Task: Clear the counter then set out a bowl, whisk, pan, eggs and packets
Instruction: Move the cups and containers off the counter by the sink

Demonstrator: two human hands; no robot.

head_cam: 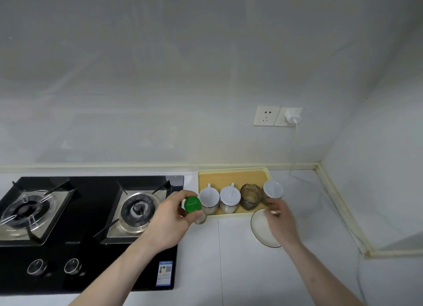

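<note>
My left hand (170, 216) grips a small jar with a green lid (193, 204), lifted just left of the yellow tray (231, 176). Along the tray's front edge stand two white-lidded canisters (208, 199) (230, 199) with spoon handles and a brownish glass jar (250, 195). My right hand (280, 216) holds a white-lidded jar (272, 189) at the tray's right front corner, its fingers curled round the jar's lower part. A white plate (261, 228) lies on the counter partly under that hand.
A black two-burner gas stove (91, 232) fills the counter's left side. A wall socket with a white charger (293, 115) sits above; its cable (325, 200) trails across the counter to the right. The wall corner edge (338, 205) bounds the right side.
</note>
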